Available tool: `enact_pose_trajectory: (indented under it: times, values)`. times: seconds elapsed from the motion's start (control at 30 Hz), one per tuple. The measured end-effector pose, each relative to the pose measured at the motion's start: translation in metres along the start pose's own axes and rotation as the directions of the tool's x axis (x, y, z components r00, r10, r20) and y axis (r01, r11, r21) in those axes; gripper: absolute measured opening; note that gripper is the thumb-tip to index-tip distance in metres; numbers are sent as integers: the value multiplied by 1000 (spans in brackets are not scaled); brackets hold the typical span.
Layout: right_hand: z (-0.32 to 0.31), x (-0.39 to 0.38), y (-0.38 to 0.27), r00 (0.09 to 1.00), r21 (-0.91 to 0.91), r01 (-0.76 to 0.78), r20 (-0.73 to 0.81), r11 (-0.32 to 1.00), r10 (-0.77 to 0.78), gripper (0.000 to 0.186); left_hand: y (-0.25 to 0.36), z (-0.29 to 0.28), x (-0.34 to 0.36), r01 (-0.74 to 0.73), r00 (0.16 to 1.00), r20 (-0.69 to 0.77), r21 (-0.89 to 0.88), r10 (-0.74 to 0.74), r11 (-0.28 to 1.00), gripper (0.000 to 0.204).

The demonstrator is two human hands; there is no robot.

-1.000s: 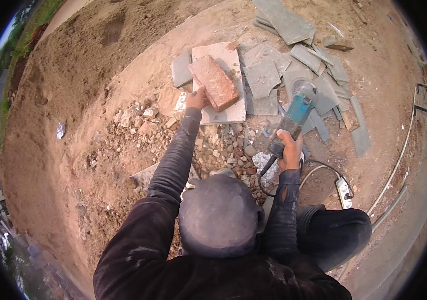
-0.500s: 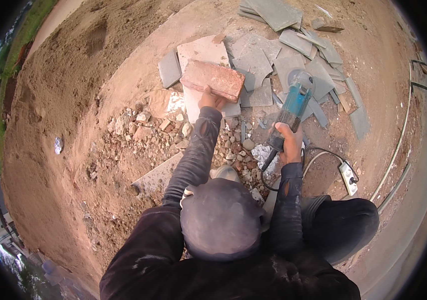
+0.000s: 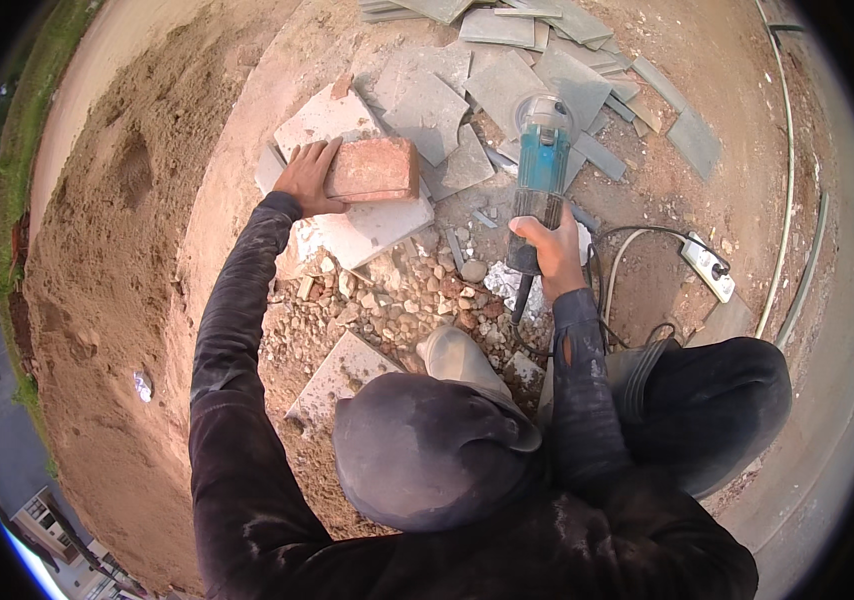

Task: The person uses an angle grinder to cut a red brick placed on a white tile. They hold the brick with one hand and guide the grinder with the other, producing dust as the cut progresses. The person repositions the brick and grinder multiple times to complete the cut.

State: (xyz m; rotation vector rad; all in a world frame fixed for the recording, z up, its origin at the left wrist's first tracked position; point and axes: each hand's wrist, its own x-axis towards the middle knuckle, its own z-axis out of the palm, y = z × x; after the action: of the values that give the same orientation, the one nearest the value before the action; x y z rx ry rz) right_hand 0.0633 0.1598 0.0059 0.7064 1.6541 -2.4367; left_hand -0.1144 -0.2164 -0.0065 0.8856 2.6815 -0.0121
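Observation:
A reddish brick (image 3: 377, 170) lies across pale square slabs. My left hand (image 3: 311, 180) grips its left end, fingers over the top edge and thumb hidden. Below the brick, a pale slab (image 3: 372, 232) shows toward me. My right hand (image 3: 553, 252) is wrapped round the dark rear body of a teal angle grinder (image 3: 544, 160), whose head points away from me. The grinder's disc (image 3: 554, 108) shows in part round the head, over grey tiles and apart from the brick; I cannot tell whether it spins.
Broken grey tiles (image 3: 427, 115) spread beyond the brick and grinder. Rubble (image 3: 402, 300) lies nearer me, beside another pale slab (image 3: 345, 375). A white power strip (image 3: 707, 266) with a dark cable sits at right. A sand mound (image 3: 127, 270) rises at left.
My left hand has shifted from the brick's near side to its left end. The brick has turned straighter relative to me. My right hand still holds the grinder, now pointing more directly ahead.

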Motion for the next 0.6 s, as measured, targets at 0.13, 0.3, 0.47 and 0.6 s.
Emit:
enact_pose_trajectory:
  times: [0.13,0.3,0.47,0.6]
  values:
    - [-12,3,10,999,-6,38,-11,999,-39,50,35,15,-19,204,974,-86,-79,-211,976,112]
    - [-2,6,9,999,101,13,-32,995,-10,47,99,49,-33,833,500,-82,-227,-862,504,118]
    - [11,10,18,1000,74,13,-8,997,-12,49,97,35,-26,880,421,78,-277,-904,386,123]
    - [26,12,38,1000,12,6,24,1000,-6,52,108,36,-20,868,384,93,-375,-919,325,119]
